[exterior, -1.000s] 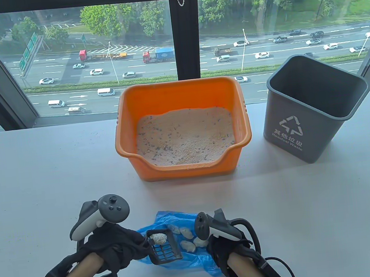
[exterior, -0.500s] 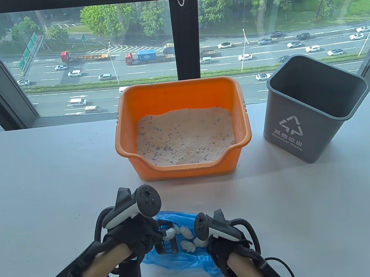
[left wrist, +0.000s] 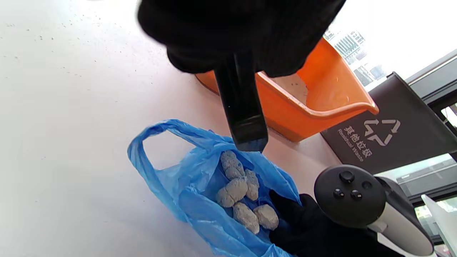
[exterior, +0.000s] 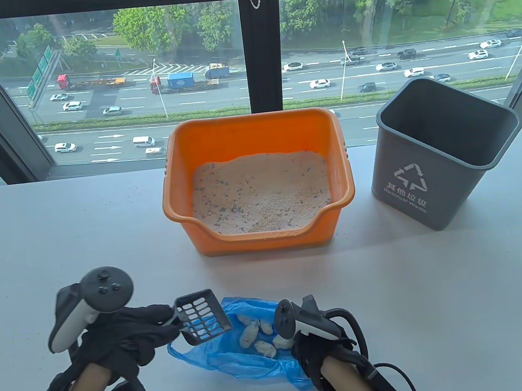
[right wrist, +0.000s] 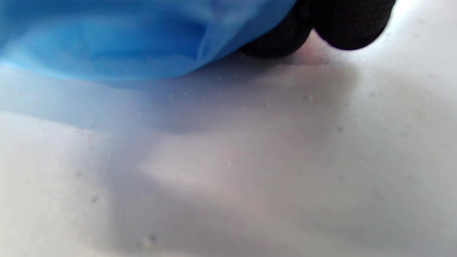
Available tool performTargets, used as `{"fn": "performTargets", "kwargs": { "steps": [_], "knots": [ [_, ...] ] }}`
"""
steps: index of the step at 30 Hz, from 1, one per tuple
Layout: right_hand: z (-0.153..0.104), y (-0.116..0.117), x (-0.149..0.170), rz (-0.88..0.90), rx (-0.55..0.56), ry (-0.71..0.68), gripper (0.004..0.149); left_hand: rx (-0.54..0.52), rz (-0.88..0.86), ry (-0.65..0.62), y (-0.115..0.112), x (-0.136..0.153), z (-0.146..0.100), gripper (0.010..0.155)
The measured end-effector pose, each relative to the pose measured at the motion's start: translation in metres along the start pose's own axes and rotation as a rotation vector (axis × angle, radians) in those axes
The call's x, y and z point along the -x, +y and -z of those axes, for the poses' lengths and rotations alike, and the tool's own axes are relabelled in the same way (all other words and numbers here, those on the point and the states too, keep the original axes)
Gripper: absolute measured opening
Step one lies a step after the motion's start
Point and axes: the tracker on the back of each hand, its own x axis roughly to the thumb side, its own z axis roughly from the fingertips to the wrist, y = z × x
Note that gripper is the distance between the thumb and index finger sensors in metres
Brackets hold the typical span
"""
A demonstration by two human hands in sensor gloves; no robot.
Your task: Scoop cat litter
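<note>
My left hand [exterior: 131, 335] grips the handle of a black slotted scoop [exterior: 202, 316], which hangs empty above the left edge of a blue plastic bag [exterior: 232, 354]. Several pale litter clumps [exterior: 256, 337] lie inside the bag, seen close in the left wrist view as clumps [left wrist: 239, 194] below the scoop [left wrist: 242, 107]. My right hand [exterior: 313, 347] holds the bag's right side, its fingers hidden under the tracker; the right wrist view shows dark fingers [right wrist: 314, 25] against the blue bag [right wrist: 125, 35]. The orange litter box [exterior: 180, 186] with sandy litter stands at the table's middle.
A grey waste bin [exterior: 445, 155] stands to the right of the litter box, near the window. The white table [exterior: 58, 237] has bare surface on the left and on the right front. In the left wrist view the box [left wrist: 321, 96] and bin [left wrist: 392, 132] lie beyond the bag.
The scoop held a clump over the bag, tipped it in, and now my left hand has drawn back to the left with the scoop empty and level. The right hand stayed still.
</note>
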Motion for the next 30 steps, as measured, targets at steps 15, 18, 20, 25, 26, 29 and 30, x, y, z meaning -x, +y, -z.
{"fn": "performTargets", "kwargs": {
  "steps": [15,18,20,25,26,29,30],
  "knots": [
    [-0.011,-0.018,0.016,0.129,0.031,-0.043,0.060,-0.254,-0.240,0.478,-0.001,0.159,0.085,0.064],
    [-0.017,-0.028,0.022,0.199,0.031,-0.078,0.050,-0.293,-0.074,0.622,-0.005,0.160,0.085,0.061],
    [-0.022,-0.035,0.025,0.249,0.055,-0.104,0.049,-0.316,0.043,0.696,-0.010,0.159,0.088,0.059],
    [-0.038,-0.049,0.033,0.358,0.101,-0.193,0.049,-0.310,0.256,0.798,-0.031,0.161,0.104,0.061],
    [-0.043,-0.053,0.036,0.378,0.128,-0.202,0.049,-0.327,0.275,0.796,-0.031,0.158,0.104,0.061],
    [-0.057,-0.063,0.043,0.405,0.201,-0.199,0.049,-0.356,0.282,0.769,-0.033,0.151,0.100,0.070],
    [-0.060,-0.064,0.045,0.410,0.220,-0.193,0.049,-0.365,0.282,0.759,-0.033,0.149,0.098,0.072]
  ]
}}
